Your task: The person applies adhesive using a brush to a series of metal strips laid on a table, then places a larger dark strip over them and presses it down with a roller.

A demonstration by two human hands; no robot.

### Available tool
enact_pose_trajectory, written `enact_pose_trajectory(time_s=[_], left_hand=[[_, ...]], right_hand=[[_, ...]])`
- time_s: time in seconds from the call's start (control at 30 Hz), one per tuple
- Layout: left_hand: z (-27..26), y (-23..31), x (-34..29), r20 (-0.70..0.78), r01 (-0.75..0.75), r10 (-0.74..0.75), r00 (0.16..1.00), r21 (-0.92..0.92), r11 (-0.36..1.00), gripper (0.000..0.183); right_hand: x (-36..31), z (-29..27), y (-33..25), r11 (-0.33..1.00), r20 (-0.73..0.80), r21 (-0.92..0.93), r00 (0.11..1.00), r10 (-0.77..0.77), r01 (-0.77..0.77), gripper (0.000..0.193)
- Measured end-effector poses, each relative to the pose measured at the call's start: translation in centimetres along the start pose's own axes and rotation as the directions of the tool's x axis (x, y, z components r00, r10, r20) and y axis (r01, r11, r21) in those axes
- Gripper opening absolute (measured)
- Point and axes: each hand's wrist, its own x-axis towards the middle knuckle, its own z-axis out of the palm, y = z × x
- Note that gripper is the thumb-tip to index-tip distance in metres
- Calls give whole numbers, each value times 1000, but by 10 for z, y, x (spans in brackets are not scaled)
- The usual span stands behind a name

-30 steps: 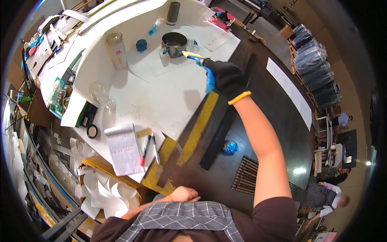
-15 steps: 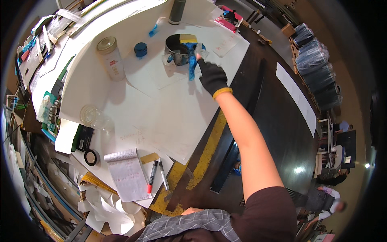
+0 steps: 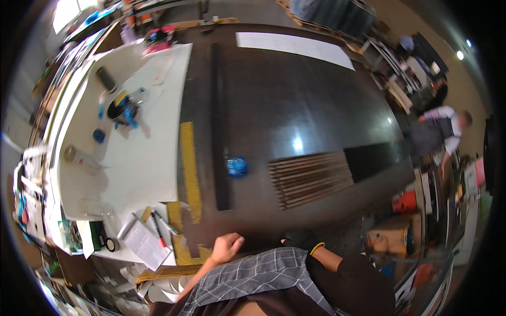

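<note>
My bare left hand point(image 3: 227, 247) is at the near edge of the dark table point(image 3: 316, 116), fingers curled in, with nothing visible in it. To its right my black-gloved right hand point(image 3: 299, 239) is low over the same edge, near my body; its fingers blend into the dark and cannot be made out. A blue, shiny round thing point(image 3: 237, 167) sits farther in, beside a long dark bar point(image 3: 221, 131). To the right lies a ribbed brown stack of strips point(image 3: 311, 180). Left of my left hand are a notepad point(image 3: 143, 243) and a red-tipped marker point(image 3: 158, 229).
On the white sheet point(image 3: 142, 163) at left stand a dark pot point(image 3: 117, 111), a green-grey cylinder point(image 3: 106, 79), a blue lump point(image 3: 98, 136) and glass jars point(image 3: 81, 159). A white paper strip point(image 3: 295, 48) lies at the far edge. Another person point(image 3: 435, 134) stands at right.
My right hand has left the pot and drawn back to the near edge. My left hand has come into sight. The view has swung right, showing the dark table and brown strips.
</note>
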Motion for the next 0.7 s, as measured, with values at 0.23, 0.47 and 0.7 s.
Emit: enact_pose_trajectory(time_s=[0.23, 0.47, 0.7], left_hand=[[110, 339, 131, 470, -916, 858, 206, -216, 338, 23], [379, 539, 111, 18, -775, 870, -493, -463, -429, 26], [575, 605, 125, -42, -601, 843, -537, -682, -417, 45]], right_hand=[[-143, 15, 127, 925, -232, 334, 935, 268, -182, 39], [-312, 44, 282, 697, -349, 635, 681, 643, -333, 30], [-409, 125, 372, 446, -343, 800, 305, 888, -401, 34]])
